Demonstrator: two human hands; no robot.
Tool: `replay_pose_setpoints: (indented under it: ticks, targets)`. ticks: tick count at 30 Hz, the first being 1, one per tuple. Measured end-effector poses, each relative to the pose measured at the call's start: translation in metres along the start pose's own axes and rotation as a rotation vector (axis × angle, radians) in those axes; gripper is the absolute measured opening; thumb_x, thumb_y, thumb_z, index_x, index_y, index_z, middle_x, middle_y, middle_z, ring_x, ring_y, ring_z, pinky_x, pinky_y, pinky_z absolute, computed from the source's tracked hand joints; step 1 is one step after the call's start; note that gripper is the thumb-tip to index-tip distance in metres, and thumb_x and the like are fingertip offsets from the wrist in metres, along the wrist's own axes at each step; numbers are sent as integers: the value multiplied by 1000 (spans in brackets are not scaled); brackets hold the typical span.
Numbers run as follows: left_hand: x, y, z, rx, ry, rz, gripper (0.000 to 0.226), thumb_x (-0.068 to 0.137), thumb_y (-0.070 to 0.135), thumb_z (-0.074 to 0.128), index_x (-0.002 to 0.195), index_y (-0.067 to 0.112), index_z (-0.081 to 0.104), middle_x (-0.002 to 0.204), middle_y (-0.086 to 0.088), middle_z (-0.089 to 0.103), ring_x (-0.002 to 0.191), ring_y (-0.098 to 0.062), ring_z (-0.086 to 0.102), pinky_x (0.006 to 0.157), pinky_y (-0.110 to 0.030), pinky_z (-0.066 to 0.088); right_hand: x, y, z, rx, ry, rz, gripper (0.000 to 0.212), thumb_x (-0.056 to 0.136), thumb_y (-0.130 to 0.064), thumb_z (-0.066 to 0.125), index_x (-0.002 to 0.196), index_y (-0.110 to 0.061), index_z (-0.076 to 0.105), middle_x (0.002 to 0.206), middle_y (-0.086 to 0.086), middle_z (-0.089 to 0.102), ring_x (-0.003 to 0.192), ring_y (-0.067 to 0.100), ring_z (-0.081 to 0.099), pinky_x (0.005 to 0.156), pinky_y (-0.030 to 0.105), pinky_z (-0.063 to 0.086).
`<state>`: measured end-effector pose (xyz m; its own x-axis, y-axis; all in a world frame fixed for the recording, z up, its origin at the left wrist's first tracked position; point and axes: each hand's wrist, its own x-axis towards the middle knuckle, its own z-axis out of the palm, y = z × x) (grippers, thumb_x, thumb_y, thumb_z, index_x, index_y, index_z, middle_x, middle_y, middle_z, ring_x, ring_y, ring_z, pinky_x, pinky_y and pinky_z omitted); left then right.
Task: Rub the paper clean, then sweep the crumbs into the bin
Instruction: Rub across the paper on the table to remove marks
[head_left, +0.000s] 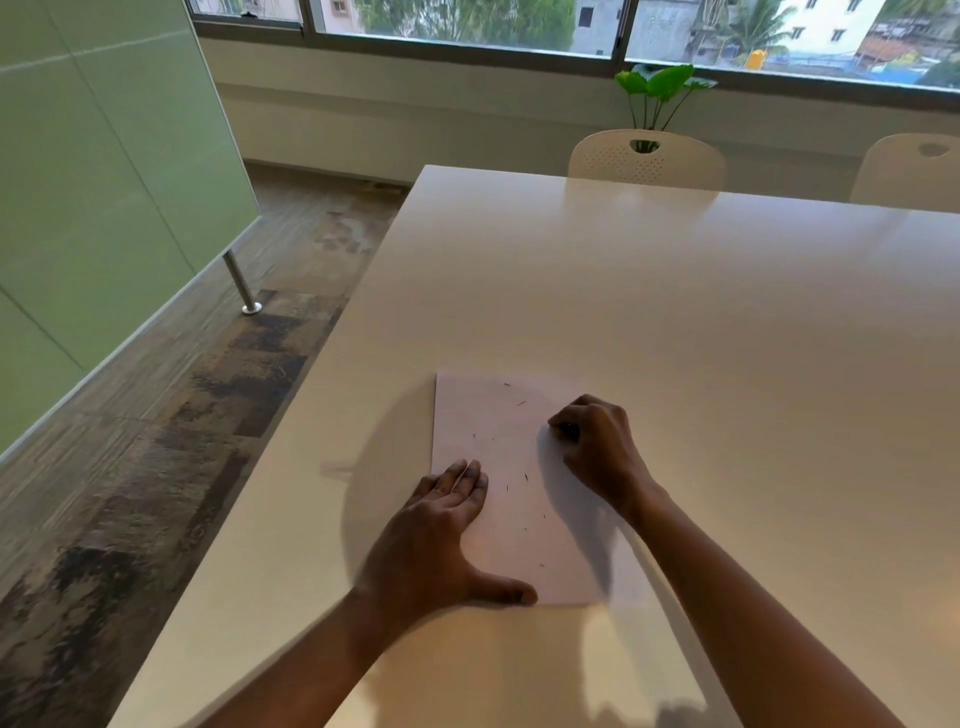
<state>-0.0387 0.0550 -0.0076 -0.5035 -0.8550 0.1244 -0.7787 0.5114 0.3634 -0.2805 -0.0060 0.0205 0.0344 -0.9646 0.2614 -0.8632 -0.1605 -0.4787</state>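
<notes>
- White table (675, 312): lies under both hands.
- Paper sheet (498, 431): flat on the table, spanning between the hands; any remaining marks are too faint to judge.
- Left hand (436, 540): fingers straight, palm pressing the sheet's left edge.
- Right hand (597, 441): curled, pinching a small dark eraser (570, 429) against the sheet's far right side.
- Crumbs (525, 476): dark flecks scattered between the hands, unswept.
- Bin: not in view.
- Status: rubbing appears under way; sweeping is wholly left to do.

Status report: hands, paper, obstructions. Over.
Left hand flat, pinning paper. Right hand pinches likely eraser at paper's right edge. Crumbs scattered on paper. Nothing in the way; bin not in view.
</notes>
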Motion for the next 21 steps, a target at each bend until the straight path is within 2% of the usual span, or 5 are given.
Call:
replay_pose_setpoints:
  ticks: [3,7,11,14,21]
  targets:
    - [-1,1,1,-5,-4,-6,145,47,109,42,157,16,27,161,8,12,150,-1,3,120,-22,-4,9,-2,1,-16,23,2,24,85,8,64,98,-4,79,97,13,70,85,28,66,80,37,57]
    - [0,-1,2,-21,-5,-17,146,47,109,43,158,16,25,163,7,13,149,0,1,121,-24,-3,3,-10,11,-6,-15,-55,23,84,7,66,96,-8,79,96,8,70,81,21,66,76,29,58]
    - [0,-1,2,-9,-7,-12,146,47,109,42,157,15,28,163,6,16,150,-1,3,121,-24,-3,22,-4,7,-28,19,-17,23,84,9,62,93,-3,79,93,15,70,81,30,66,77,39,56]
    - [-1,-1,3,-20,-13,-20,147,46,109,41,158,16,24,163,7,13,150,-1,1,120,-23,-4,37,-2,3,-55,10,25,23,86,9,58,95,-1,78,95,17,70,85,32,65,79,41,55]
    - [0,-2,3,-30,-14,-20,147,46,109,42,158,16,24,164,6,15,151,-2,3,122,-26,0,20,-11,13,-21,-66,-65,25,82,10,67,96,-7,78,94,9,71,81,22,66,78,33,59]
